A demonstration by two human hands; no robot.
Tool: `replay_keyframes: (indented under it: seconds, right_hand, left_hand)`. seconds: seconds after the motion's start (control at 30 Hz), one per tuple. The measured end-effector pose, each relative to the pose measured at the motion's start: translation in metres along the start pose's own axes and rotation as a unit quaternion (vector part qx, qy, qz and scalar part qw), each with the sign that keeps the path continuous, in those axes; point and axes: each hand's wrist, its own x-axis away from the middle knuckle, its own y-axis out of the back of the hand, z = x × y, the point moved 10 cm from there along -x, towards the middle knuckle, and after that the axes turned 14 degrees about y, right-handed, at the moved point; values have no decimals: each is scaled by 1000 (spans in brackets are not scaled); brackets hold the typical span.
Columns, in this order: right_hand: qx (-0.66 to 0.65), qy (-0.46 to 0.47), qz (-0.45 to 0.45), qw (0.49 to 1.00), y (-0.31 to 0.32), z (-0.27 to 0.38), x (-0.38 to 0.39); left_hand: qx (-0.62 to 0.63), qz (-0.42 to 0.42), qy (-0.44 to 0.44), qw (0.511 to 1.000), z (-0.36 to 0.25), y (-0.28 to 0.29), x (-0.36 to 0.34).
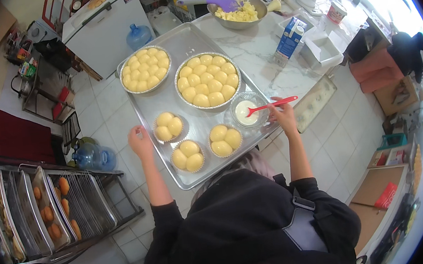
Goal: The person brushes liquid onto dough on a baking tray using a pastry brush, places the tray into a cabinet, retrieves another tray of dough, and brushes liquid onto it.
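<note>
My right hand (284, 118) has its fingers closed round the handle of a red pastry brush (272, 105), right beside a clear glass bowl (259, 96). The brush head rests in the creamy white liquid inside. At the left rim of a large metal tray (189, 119), my left hand (141, 141) hovers with loosely bent fingers, holding nothing visible. Two round foil pans of glossy yellow dough balls, a left pan (144, 69) and a bigger right pan (207, 81), sit on the tray. Nearer me are three paper cups of dough balls: (168, 126), (188, 156), (225, 141).
On the marble counter (244, 48) stand a steel bowl (241, 24) with yellow mash and a purple spatula, a blue carton (290, 41) and a white square box (320, 52). A rack (122, 213) of baked buns is at left; a white chest freezer (101, 38) stands behind.
</note>
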Motion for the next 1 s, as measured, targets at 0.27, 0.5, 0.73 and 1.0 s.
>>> replay_keyframes:
  seconds: [0.27, 0.5, 0.73, 1.0]
  right_hand:
    - [-30, -103, 162, 981, -38, -22, 3]
    - [-89, -95, 171, 977, -1, 2, -32]
    - [-113, -84, 89, 986, 61, -27, -85]
    - [-127, -103, 24, 986, 93, -81, -109]
  left_hand:
    - [58, -21, 220, 974, 86, 55, 64]
    - [120, -123, 236, 956, 85, 82, 115]
    - [114, -166, 232, 952, 68, 74, 145]
    - [126, -213, 287, 925, 80, 98, 192]
